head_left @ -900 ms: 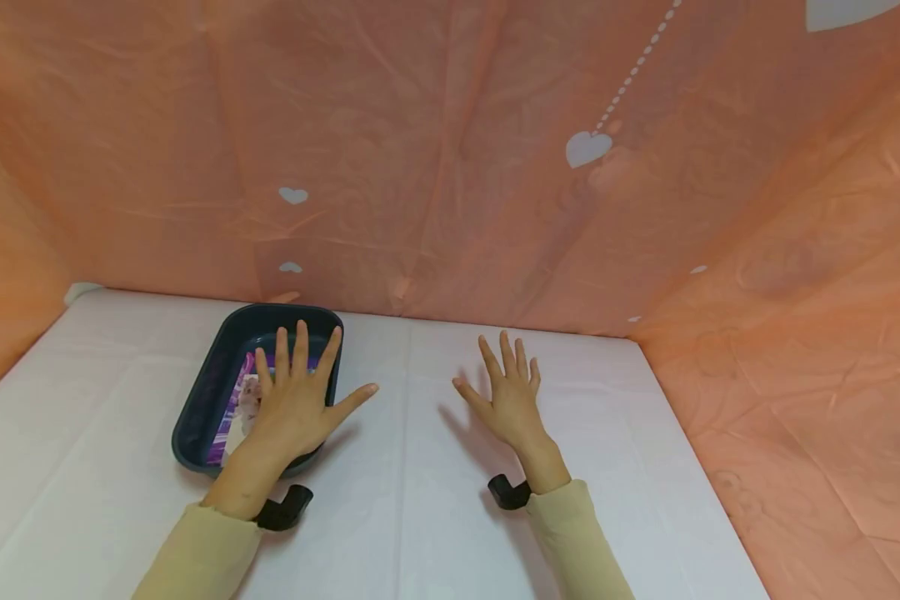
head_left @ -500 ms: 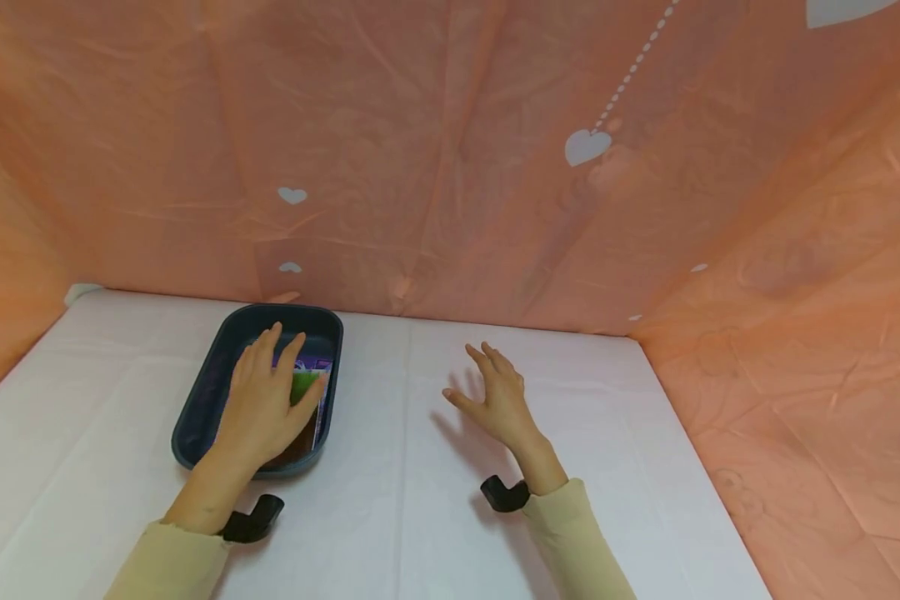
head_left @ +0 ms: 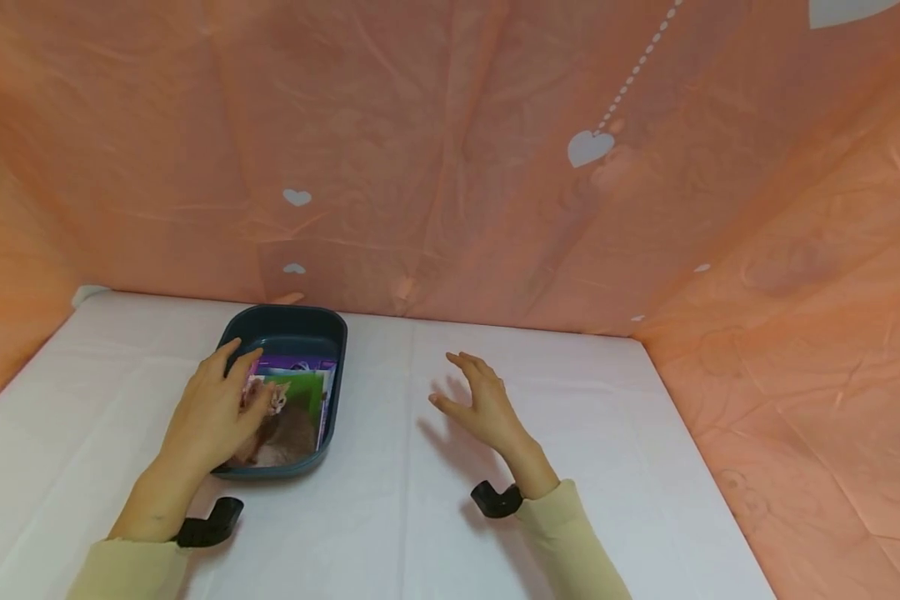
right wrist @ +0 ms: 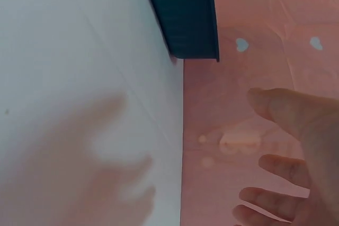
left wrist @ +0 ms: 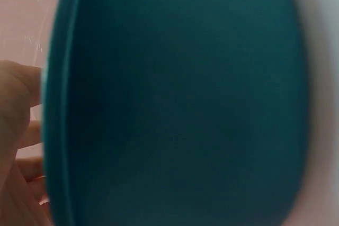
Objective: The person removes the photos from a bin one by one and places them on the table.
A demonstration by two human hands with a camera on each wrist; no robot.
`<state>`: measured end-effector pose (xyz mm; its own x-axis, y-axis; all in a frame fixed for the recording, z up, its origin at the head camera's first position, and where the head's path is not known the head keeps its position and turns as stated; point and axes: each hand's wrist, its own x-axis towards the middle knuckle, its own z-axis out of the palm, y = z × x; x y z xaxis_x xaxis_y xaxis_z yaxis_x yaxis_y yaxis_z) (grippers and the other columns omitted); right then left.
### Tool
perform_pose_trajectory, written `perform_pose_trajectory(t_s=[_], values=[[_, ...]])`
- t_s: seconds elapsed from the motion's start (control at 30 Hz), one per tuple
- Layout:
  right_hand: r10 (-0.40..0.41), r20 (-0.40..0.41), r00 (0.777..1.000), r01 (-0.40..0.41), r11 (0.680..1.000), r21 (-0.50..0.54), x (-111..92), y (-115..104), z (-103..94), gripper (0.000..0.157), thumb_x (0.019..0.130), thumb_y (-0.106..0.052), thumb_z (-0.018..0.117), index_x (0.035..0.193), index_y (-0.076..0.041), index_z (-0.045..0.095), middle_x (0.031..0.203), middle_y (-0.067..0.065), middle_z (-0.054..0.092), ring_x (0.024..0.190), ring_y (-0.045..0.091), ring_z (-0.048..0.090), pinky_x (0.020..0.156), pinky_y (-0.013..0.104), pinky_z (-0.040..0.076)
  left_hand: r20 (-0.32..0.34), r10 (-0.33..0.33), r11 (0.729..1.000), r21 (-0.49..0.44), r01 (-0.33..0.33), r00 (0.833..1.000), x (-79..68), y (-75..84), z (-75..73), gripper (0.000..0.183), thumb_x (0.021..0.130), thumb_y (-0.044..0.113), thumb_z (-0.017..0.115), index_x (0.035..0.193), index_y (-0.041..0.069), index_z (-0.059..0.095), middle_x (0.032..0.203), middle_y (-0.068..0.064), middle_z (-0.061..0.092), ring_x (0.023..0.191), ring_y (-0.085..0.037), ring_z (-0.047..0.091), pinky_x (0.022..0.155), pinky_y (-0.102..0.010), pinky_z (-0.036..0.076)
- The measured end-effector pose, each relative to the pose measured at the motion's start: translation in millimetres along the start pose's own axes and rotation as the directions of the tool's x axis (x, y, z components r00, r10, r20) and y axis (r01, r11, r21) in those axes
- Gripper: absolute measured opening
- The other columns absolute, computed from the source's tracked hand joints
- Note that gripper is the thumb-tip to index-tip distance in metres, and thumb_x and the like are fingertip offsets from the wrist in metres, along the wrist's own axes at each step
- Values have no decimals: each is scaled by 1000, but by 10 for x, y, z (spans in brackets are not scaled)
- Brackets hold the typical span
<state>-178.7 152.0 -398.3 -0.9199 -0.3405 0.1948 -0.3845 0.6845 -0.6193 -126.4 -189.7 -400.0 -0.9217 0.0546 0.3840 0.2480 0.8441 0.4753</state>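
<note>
A dark teal plastic tray (head_left: 288, 472) stands on the left part of the table, its outer wall (left wrist: 185, 104) filling most of the left wrist view. Inside lies a stack of printed sheets or booklets; the top one (head_left: 292, 429) has a cat picture on green, with purple edges behind it. My left hand (head_left: 204, 417) is over the tray's left side, fingers spread and slightly bent, covering part of the rim and pictures. To the right of the tray, my right hand (head_left: 483, 408) hovers above the table with bent, parted fingers and nothing in it.
A white cloth (head_left: 375, 533) covers the table. Orange sheeting with white hearts (head_left: 420, 167) rises along the back edge and both sides. Black wrist devices (head_left: 210, 523) sit at both cuffs. The tray stands close to the back sheeting.
My left hand has moved left from over the tray's middle to its left side, uncovering the cat picture. My right hand has shifted slightly left, its fingers less spread.
</note>
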Motion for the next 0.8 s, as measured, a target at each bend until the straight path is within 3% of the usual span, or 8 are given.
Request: perform_pose_trajectory(t_s=[0.37,0.53,0.8], values=[[-57,49,997,57,998,6,31,-108,119,63,87,-29,70,140,-7,47,142,14,46,134,33,40,109,49,33,-18,-37,997,65,39,999,-73,-323,-92,47,89,13,59,130,-8,48,136,-38,34,118,-57,35,96,-67,29],[-70,66,995,69,998,9,50,-152,174,62,87,-29,69,140,-7,46,141,14,47,133,31,41,108,47,34,-15,-64,996,66,65,998,-97,-391,-101,47,90,13,58,130,-8,48,137,-37,34,119,-57,35,95,-67,29],[-98,93,991,98,995,5,70,-227,236,62,87,-28,69,140,-4,47,139,15,49,131,33,43,108,47,34,-55,-50,997,52,53,997,-132,-461,-109,43,88,10,58,128,-7,51,134,-37,38,114,-55,39,90,-68,32]])
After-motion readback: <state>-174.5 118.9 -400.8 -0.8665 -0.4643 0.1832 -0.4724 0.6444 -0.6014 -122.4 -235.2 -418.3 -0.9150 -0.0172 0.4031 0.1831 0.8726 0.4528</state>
